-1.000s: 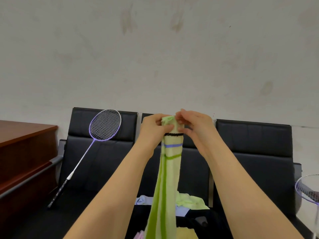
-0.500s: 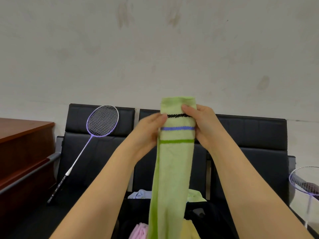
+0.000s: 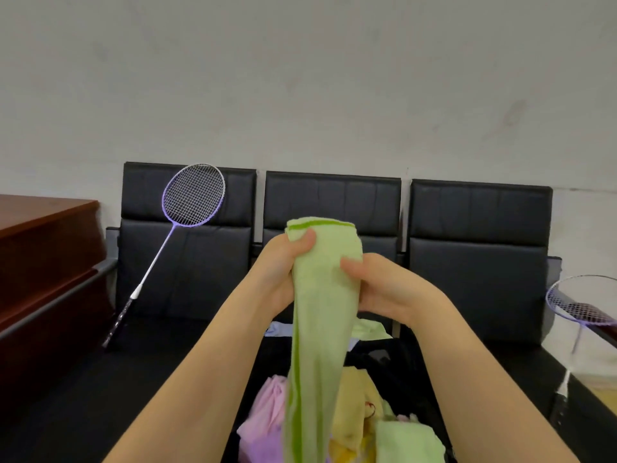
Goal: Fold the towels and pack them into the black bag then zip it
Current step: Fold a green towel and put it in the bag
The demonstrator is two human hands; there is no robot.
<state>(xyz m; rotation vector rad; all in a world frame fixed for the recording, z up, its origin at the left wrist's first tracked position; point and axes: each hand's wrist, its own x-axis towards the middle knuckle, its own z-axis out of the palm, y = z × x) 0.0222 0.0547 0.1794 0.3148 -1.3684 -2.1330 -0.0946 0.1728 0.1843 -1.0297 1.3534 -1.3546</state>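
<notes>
Green towel [image 3: 322,295] hangs before the black bench [image 3: 334,208], above the heap of towels [image 3: 360,426]; our left hand [image 3: 278,272] and right hand [image 3: 387,289] each hold a pinching grip on its folded top.

Soft, even indoor light fills the head view, with no hard shadows and no single source in sight. The grey wall [image 3: 300,78] is evenly lit, darkening slightly toward the corners. The black chairs [image 3: 477,262] carry a faint dull sheen. Wide-angle distortion bends the wooden desk [image 3: 43,262] at the left edge. The near forearms are slightly soft; the green towel [image 3: 320,295] reads clearly.
</notes>
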